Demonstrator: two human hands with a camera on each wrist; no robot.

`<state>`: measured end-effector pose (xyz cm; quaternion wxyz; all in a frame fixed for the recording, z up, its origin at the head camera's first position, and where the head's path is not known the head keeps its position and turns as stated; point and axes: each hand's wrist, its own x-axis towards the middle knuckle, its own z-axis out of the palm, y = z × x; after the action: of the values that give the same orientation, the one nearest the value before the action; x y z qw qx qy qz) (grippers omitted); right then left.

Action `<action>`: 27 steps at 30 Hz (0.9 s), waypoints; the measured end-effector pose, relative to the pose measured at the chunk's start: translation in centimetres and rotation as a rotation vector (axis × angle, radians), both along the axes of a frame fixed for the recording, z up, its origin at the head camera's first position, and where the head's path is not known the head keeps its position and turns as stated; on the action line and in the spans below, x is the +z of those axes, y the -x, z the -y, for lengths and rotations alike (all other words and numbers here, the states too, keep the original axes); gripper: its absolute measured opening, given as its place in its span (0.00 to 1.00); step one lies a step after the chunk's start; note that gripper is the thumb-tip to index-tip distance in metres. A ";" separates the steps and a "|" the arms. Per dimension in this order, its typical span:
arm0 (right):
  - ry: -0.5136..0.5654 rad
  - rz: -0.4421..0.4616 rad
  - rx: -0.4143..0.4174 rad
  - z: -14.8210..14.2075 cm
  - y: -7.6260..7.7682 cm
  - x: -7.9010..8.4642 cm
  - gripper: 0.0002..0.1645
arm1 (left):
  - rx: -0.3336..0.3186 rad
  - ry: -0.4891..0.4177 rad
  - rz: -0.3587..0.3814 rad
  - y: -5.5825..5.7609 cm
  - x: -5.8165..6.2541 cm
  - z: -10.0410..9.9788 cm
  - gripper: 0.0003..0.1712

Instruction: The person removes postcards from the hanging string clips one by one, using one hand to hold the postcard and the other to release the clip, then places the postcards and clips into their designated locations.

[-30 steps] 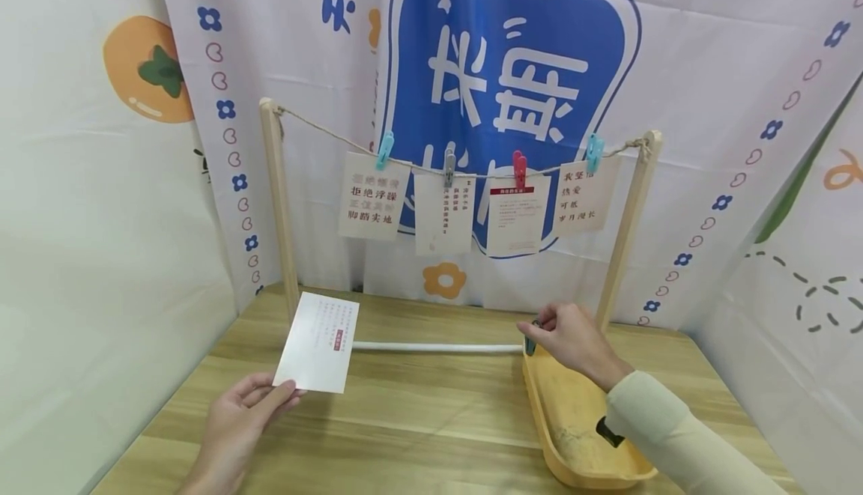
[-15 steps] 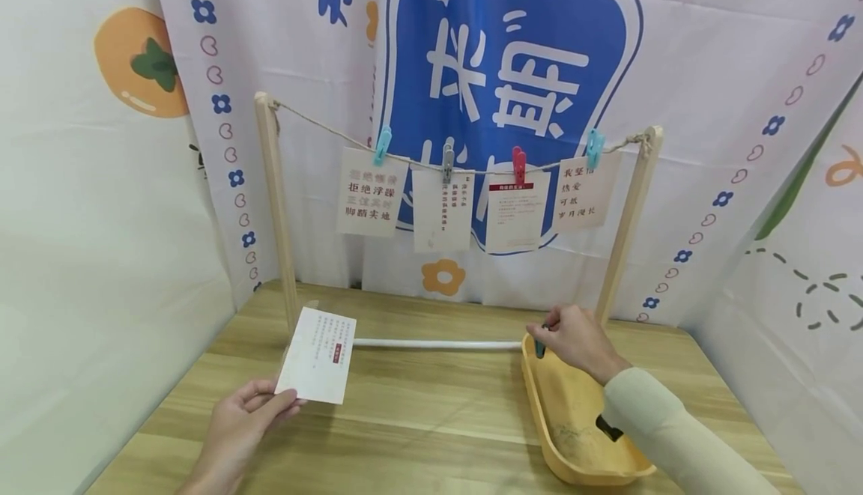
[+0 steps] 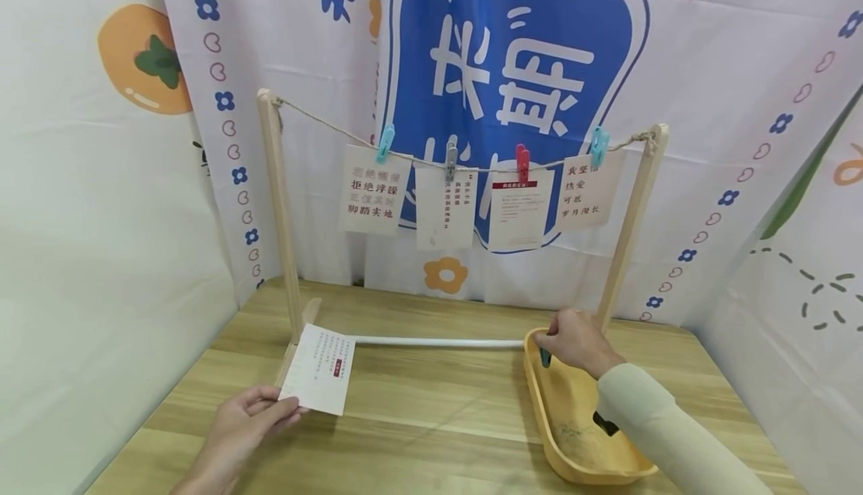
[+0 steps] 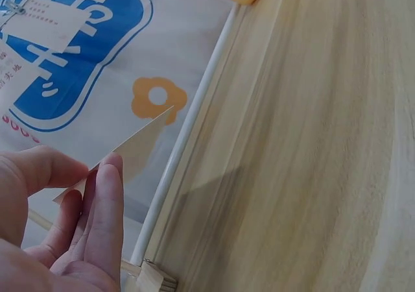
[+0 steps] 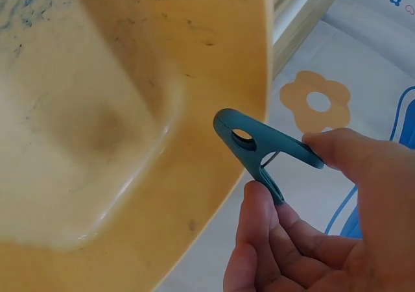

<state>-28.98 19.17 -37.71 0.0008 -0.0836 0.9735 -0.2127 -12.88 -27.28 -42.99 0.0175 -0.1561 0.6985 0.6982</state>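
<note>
My left hand pinches a white printed card by its lower edge, between thumb and fingers. The card tilts in front of the left post's foot; the left wrist view shows the card nearly edge-on. Over the far end of the yellow tray, my right hand pinches a teal clothespin. In the right wrist view the clothespin sits by its handle ends between thumb and fingers, its nose pointing over the tray's inside.
A wooden frame carries a twine line. Several cards, such as one with a red header, hang from it on clothespins. A white rod crosses low between the posts. A printed cloth hangs behind.
The card in my left hand has come down a little and tilted flatter. My right hand has lowered slightly toward the tray, still pinching the clothespin.
</note>
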 end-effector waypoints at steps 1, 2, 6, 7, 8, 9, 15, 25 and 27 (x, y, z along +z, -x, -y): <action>-0.007 0.004 0.002 0.0 0.1 -0.1 0.28 | 0.000 0.001 0.003 0.0 -0.1 0.0 0.18; -0.016 0.006 0.006 0.0 0.1 -0.2 0.29 | 0.000 0.004 0.011 0.0 -0.3 0.1 0.18; -0.068 -0.001 0.028 0.0 0.1 -0.4 0.29 | -0.007 0.007 0.014 0.2 -1.0 0.4 0.18; -0.086 -0.002 0.034 0.0 0.1 -0.5 0.30 | -0.007 0.005 0.015 0.2 -1.2 0.4 0.18; -0.091 0.011 0.036 0.1 0.1 -0.5 0.30 | -0.012 0.001 0.012 0.3 -1.4 0.5 0.19; -0.089 0.023 0.042 0.1 0.1 -0.6 0.30 | -0.015 -0.004 0.010 0.3 -1.6 0.5 0.19; -0.015 0.149 0.038 0.3 0.3 -1.3 0.33 | -0.024 -0.026 -0.002 0.5 -2.4 0.7 0.18; -0.035 0.181 0.028 0.3 0.5 -2.0 0.30 | -0.019 0.054 0.031 0.6 -2.7 0.7 0.20; -0.032 0.188 0.031 0.4 0.6 -2.2 0.28 | -0.037 0.119 0.033 0.6 -2.8 0.7 0.20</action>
<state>-29.58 18.75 -39.90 0.0969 -0.0783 0.9710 -0.2039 -13.46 -27.98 -45.81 0.0324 -0.1554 0.7411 0.6524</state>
